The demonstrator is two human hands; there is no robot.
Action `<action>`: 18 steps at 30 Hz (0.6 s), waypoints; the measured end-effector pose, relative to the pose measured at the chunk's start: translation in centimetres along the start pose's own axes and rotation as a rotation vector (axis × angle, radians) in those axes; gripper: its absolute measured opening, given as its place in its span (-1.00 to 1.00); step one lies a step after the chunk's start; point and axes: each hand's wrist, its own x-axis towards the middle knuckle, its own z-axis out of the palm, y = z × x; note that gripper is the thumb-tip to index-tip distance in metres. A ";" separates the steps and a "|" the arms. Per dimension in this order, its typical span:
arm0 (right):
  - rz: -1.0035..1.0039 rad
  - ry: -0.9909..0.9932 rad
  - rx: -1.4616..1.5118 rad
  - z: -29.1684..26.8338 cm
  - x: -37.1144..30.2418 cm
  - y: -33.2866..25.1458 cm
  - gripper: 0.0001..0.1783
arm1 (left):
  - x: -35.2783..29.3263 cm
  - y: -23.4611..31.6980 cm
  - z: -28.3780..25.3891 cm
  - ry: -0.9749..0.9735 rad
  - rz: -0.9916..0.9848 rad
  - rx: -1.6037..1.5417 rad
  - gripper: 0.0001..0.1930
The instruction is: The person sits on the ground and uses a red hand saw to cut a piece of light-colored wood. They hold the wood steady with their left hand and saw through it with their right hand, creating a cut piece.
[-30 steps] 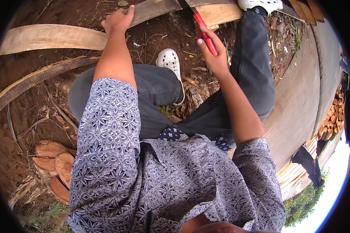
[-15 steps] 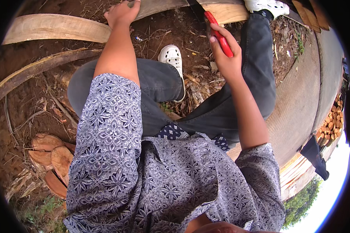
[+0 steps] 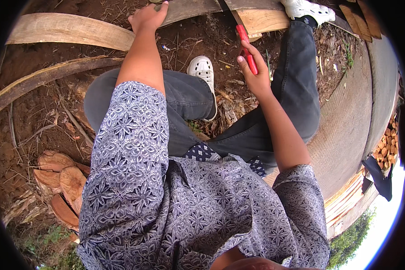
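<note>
My right hand [image 3: 255,72] is wrapped round the red handle of a handsaw [image 3: 241,33]. Its dark blade runs up to a wooden plank [image 3: 189,10] at the upper edge of the view, where the blade meets the wood; the blade's far end is out of view. On the same plank, further left, my left hand [image 3: 147,19] grips the wood, thumb stretched to the right and the other fingers bent, partly hidden. A pale, fresh-cut wood face [image 3: 265,20] shows just right of the blade, close to my shoe.
My white clogs [image 3: 201,69] stand on brown soil strewn with wood chips. A pale board [image 3: 67,29] and a curved bark-edged strip [image 3: 45,80] lie at left. Cut log pieces [image 3: 72,182] sit lower left. Large boards [image 3: 337,130] and stacked wood [image 3: 386,146] are at right.
My right hand and the saw handle have moved slightly down and left, drawing the saw back toward me. My left hand stays on the plank; the whole view has shifted a little.
</note>
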 end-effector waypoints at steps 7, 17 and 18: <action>0.195 -0.044 0.019 -5.1 -10.1 -4.8 -0.49 | 1.2 -3.0 2.6 0.063 0.039 -0.001 -0.21; 0.010 0.036 -0.004 -1.0 -6.6 -3.5 -0.55 | -0.6 0.2 -0.3 0.088 0.049 0.018 -0.31; 0.089 0.058 0.030 -1.3 -6.3 -3.7 -0.55 | 0.2 -1.2 0.1 0.071 0.037 0.016 -0.28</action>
